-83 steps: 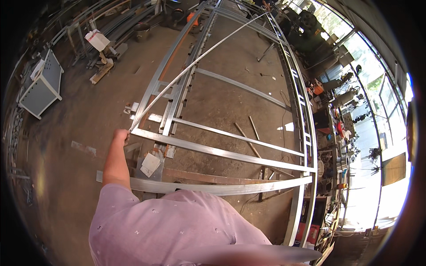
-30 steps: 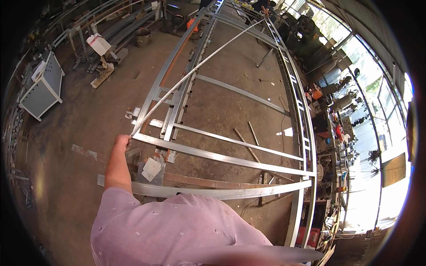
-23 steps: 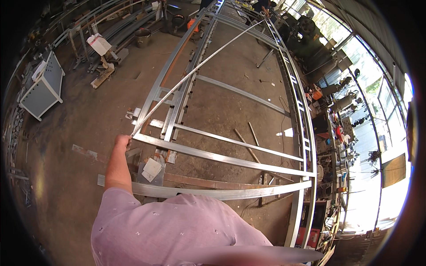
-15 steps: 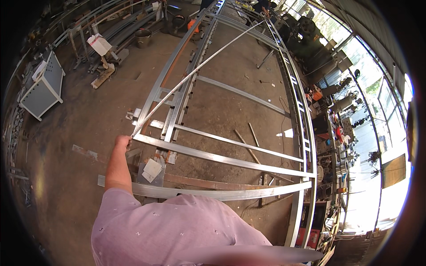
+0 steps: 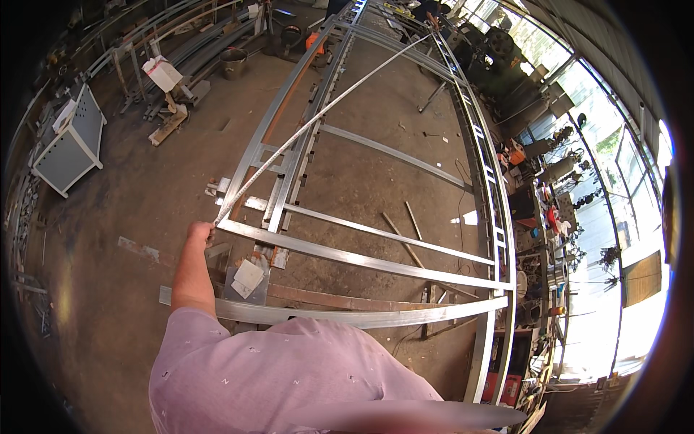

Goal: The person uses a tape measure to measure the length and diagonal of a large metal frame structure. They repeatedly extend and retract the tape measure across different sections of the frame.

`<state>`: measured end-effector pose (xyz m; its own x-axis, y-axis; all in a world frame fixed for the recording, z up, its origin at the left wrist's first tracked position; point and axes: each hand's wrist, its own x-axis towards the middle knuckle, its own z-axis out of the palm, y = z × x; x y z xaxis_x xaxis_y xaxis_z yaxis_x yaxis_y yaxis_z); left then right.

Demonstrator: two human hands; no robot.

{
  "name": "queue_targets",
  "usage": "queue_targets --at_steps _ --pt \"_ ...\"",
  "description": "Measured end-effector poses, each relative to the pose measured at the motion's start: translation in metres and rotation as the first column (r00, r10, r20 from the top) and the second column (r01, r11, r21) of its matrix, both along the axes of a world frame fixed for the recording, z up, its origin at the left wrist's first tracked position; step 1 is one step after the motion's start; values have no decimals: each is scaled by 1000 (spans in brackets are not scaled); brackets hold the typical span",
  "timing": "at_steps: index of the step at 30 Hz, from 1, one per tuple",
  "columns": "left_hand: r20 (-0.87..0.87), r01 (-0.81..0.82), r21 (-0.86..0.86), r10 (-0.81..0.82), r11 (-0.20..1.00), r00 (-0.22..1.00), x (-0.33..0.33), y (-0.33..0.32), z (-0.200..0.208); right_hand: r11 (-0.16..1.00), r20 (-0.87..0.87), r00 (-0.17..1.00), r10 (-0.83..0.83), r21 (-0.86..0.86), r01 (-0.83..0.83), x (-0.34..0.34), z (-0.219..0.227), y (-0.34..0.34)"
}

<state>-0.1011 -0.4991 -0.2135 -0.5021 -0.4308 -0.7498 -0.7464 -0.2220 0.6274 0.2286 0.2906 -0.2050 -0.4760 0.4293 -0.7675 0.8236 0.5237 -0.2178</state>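
Observation:
My left hand (image 5: 201, 231) is closed at the near left corner of a large frame of silvery metal tubes (image 5: 354, 259). It grips the near end of a measuring tape (image 5: 324, 110), held against that corner. Pulled straight, the tape runs diagonally across the frame to its far right side. There, close to its far end, is another person's hand (image 5: 431, 17), too small to make out its grip. A loose silvery bar (image 5: 376, 318) lies across, just in front of my body. My right hand does not show.
A grey cabinet (image 5: 76, 141) stands on the floor at the left. Further back are a bucket (image 5: 233, 61) and metal lengths. White tiles or plates (image 5: 248, 278) lie on a support near my forearm. Tools and machines crowd a bench (image 5: 546, 224) along the right.
My left hand and the tape stay in place. At the far end, the other person has shifted slightly.

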Motion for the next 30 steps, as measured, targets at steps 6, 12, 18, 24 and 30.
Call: queue_targets --at_steps 6,12,18,24,30 --pt "-4 5 0 -5 1000 1000 -1 -2 -6 1000 -5 1000 -3 -1 3 0 0 0" --pt "-2 8 -11 -8 1000 1000 1 -3 -7 1000 -7 1000 -3 -4 3 0 0 -1" --pt "-10 3 -8 -3 1000 1000 2 0 -1 1000 -12 1000 -9 -6 9 1 1 -1" --pt "-14 8 -18 -8 1000 1000 1 5 6 1000 -15 1000 -19 -4 18 5 2 -1" --pt "-6 -10 -3 10 1000 1000 5 1 6 1000 -14 1000 -14 -7 13 2 4 -2"
